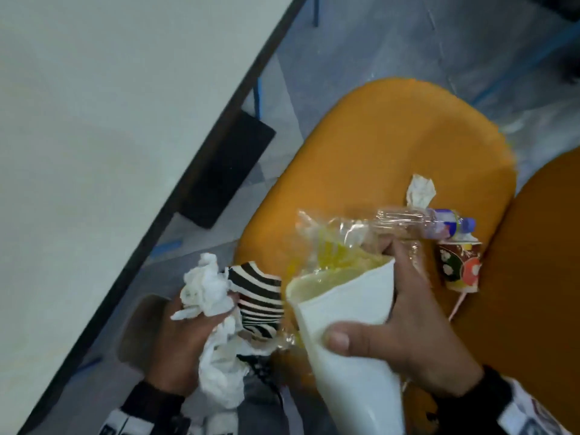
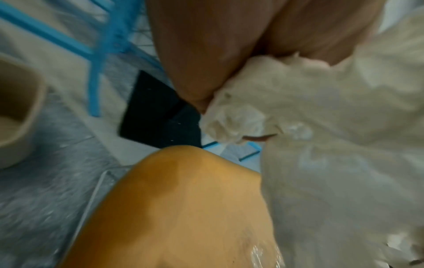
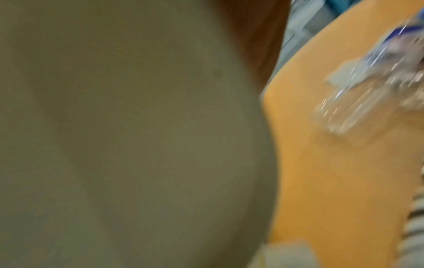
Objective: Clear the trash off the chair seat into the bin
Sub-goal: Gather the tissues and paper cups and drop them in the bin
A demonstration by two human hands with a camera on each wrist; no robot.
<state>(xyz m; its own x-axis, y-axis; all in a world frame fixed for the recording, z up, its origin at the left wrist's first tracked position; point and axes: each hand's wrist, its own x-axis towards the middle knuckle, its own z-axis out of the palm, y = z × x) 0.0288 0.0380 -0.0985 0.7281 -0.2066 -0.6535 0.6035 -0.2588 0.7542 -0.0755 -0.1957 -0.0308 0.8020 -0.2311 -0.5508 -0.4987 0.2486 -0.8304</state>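
Note:
My left hand (image 1: 185,334) grips crumpled white tissue (image 1: 208,290) and a black-and-white striped paper cup (image 1: 259,301) over the near left edge of the orange chair seat (image 1: 376,146). In the left wrist view the tissue (image 2: 321,127) fills the right side above the seat (image 2: 183,208). My right hand (image 1: 405,318) holds a folded white paper plate (image 1: 348,309) with clear plastic wrap (image 1: 326,246) bunched in it. A crushed clear bottle (image 1: 439,222) with a blue cap, a floral paper cup (image 1: 459,265) and another tissue (image 1: 420,189) lie on the seat. The beige bin (image 1: 141,328) stands on the floor behind my left hand.
A white table (image 1: 94,120) with a dark edge runs along the left. A black mat (image 1: 229,164) lies on the grey floor beneath it. A second orange seat (image 1: 549,262) stands at the right. Blue chair legs (image 2: 98,54) stand beyond the bin (image 2: 16,112).

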